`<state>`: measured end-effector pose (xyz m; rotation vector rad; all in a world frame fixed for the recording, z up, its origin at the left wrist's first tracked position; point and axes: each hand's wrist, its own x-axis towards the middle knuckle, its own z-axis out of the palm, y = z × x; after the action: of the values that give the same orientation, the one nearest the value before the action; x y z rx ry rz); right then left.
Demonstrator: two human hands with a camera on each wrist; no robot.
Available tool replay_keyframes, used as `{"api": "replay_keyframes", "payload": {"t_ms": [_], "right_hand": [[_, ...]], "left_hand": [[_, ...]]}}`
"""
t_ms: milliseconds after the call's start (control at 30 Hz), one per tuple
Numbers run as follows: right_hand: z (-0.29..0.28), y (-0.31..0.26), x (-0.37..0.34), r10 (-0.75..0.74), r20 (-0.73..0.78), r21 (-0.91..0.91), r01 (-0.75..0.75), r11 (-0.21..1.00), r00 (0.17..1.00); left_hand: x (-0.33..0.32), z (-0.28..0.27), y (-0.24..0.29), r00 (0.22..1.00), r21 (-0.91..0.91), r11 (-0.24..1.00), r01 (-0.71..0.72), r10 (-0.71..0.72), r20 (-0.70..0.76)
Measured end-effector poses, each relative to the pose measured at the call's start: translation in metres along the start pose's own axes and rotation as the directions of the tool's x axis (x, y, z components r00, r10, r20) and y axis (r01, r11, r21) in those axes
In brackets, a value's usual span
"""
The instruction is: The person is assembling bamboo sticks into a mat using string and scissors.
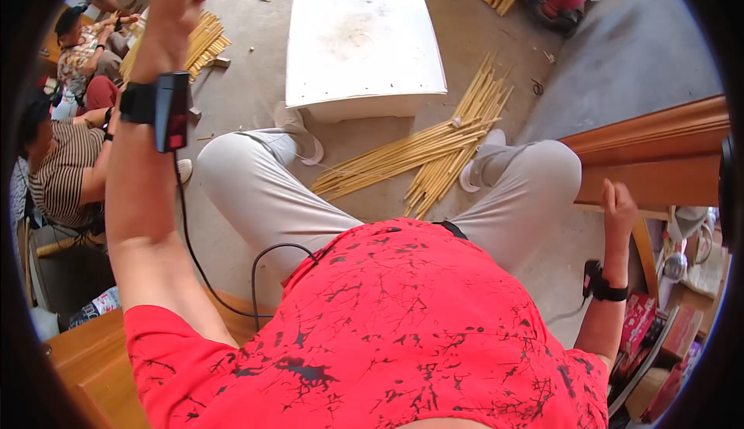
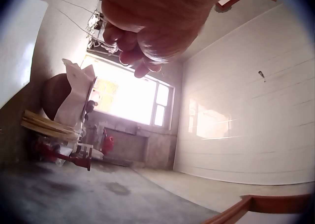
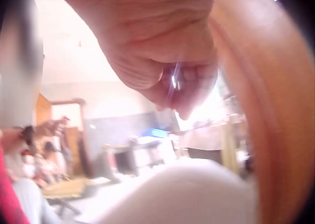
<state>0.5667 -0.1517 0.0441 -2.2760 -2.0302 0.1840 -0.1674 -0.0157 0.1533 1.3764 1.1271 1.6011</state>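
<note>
My left hand (image 1: 182,3) is raised at the upper left, its fingers curled. Thin pale thread (image 2: 78,24) runs towards the curled fingers of this hand in the left wrist view. Out at the far right, my right hand (image 1: 618,206) is bent into a fist near the brown wooden panel. In the right wrist view a thin shiny piece (image 3: 175,82) glints among its fingers; I cannot tell what it is. Straw-coloured sticks (image 1: 403,154) lie crossed in two bundles on the floor between my feet, with a small white spot (image 1: 456,122) where they cross.
A white box-like block (image 1: 364,41) stands on the floor ahead. Brown wooden furniture (image 1: 659,158) borders the right side, beside a shelf of packages (image 1: 643,328). Other seated people (image 1: 66,158) are at the left, near more sticks (image 1: 208,40). A black cable (image 1: 186,220) hangs from my left wrist.
</note>
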Motion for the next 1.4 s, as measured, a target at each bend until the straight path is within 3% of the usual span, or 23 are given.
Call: {"api": "replay_keyframes", "payload": {"t_ms": [33, 67, 100, 167, 233, 267, 333, 467, 533, 667, 733, 767, 867, 933, 967, 1000, 1033, 1100, 1167, 1233, 1267, 1333, 1400], "right_hand": [[-0.012, -0.058, 0.005, -0.194, -0.188, 0.224, 0.234, 0.946, 0.963], [-0.029, -0.122, 0.005, -0.318, -0.401, 0.382, 0.473, 0.794, 0.859], [-0.055, -0.171, 0.007, -0.467, -0.421, 0.217, 0.586, 0.781, 0.778], [-0.069, -0.234, 0.02, -0.452, -0.387, 0.625, 0.589, 0.512, 0.804], [-0.083, -0.301, 0.027, -0.46, -0.495, 0.756, 0.626, 0.19, 0.737], [-0.089, -0.33, 0.021, -0.468, -0.494, 0.755, 0.628, 0.186, 0.733], [-0.098, -0.371, 0.012, -0.539, -0.387, 0.902, 0.428, -0.053, 0.748], [-0.098, -0.378, 0.02, -0.698, -0.328, 0.945, 0.224, -0.239, 0.637], [-0.088, -0.385, 0.018, -0.591, -0.341, 0.926, 0.154, -0.344, 0.731], [-0.072, -0.373, 0.021, -0.509, -0.297, 0.949, 0.193, -0.248, 0.808], [-0.071, -0.364, 0.027, -0.653, -0.401, 0.915, 0.251, -0.315, 0.642], [-0.069, -0.365, 0.029, -0.654, -0.398, 0.917, 0.253, -0.309, 0.643], [-0.071, -0.369, 0.027, -0.58, -0.409, 0.912, 0.311, -0.266, 0.705], [-0.083, -0.369, 0.017, -0.536, -0.372, 0.922, 0.237, -0.305, 0.758], [-0.084, -0.367, 0.02, -0.535, -0.373, 0.922, 0.238, -0.305, 0.758], [-0.085, -0.361, 0.029, -0.492, -0.388, 0.904, 0.218, -0.367, 0.78], [-0.088, -0.353, 0.041, -0.447, -0.4, 0.881, 0.201, -0.428, 0.8], [-0.104, -0.303, 0.092, -0.552, -0.12, 0.789, -0.258, -0.557, 0.825], [-0.121, -0.263, 0.137, -0.728, -0.402, 0.888, 0.041, -0.459, 0.555], [-0.138, -0.255, 0.136, -0.406, -0.421, 0.878, 0.253, -0.405, 0.811], [-0.144, -0.245, 0.145, -0.405, -0.428, 0.873, 0.255, -0.415, 0.808], [-0.155, -0.212, 0.174, -0.153, -0.42, 0.894, 0.379, -0.238, 0.895], [-0.16, -0.176, 0.206, -0.059, -0.425, 0.896, 0.411, -0.165, 0.903]], "left_hand": [[-0.044, 0.074, 0.04, 0.999, 0.069, 0.997, -0.018, 0.015, 0.041], [-0.046, 0.094, 0.046, 0.998, 0.039, 0.999, 0.018, -0.02, 0.052], [-0.052, 0.112, 0.052, 0.992, 0.028, 0.999, 0.015, -0.019, 0.124], [-0.063, 0.148, 0.062, 0.956, 0.012, 0.999, 0.051, -0.052, 0.288], [-0.077, 0.182, 0.069, 0.877, -0.005, 0.993, 0.115, -0.099, 0.47], [-0.085, 0.196, 0.074, 0.836, 0.063, 0.983, 0.172, -0.18, 0.519], [-0.09, 0.213, 0.072, 0.759, 0.072, 0.969, 0.237, -0.23, 0.609], [-0.093, 0.208, 0.063, 0.783, -0.027, 0.975, 0.219, -0.159, 0.601], [-0.089, 0.202, 0.055, 0.768, -0.117, 0.968, 0.22, -0.098, 0.633], [-0.092, 0.206, 0.054, 0.78, -0.07, 0.966, 0.25, -0.158, 0.605], [-0.095, 0.209, 0.052, 0.801, -0.022, 0.968, 0.248, -0.192, 0.567], [-0.095, 0.21, 0.05, 0.784, -0.091, 0.967, 0.236, -0.134, 0.606], [-0.092, 0.214, 0.034, 0.749, -0.186, 0.947, 0.261, -0.078, 0.657], [-0.095, 0.215, 0.018, 0.729, -0.202, 0.932, 0.3, -0.087, 0.68], [-0.099, 0.214, 0.012, 0.767, -0.213, 0.956, 0.202, -0.019, 0.642], [-0.104, 0.214, 0.005, 0.796, -0.219, 0.97, 0.104, 0.051, 0.603], [-0.11, 0.206, -0.004, 0.782, -0.238, 0.952, 0.193, -0.002, 0.624], [-0.119, 0.188, -0.027, 0.759, -0.118, 0.959, 0.259, -0.127, 0.638], [-0.128, 0.162, -0.056, 0.704, -0.047, 0.914, 0.404, -0.277, 0.654], [-0.139, 0.134, -0.082, 0.694, -0.023, 0.839, 0.543, -0.433, 0.575], [-0.142, 0.119, -0.094, 0.697, -0.015, 0.843, 0.537, -0.434, 0.571], [-0.144, 0.091, -0.112, 0.664, 0.025, 0.785, 0.618, -0.539, 0.518], [-0.142, 0.068, -0.123, 0.673, 0.057, 0.775, 0.629, -0.58, 0.459]]}}
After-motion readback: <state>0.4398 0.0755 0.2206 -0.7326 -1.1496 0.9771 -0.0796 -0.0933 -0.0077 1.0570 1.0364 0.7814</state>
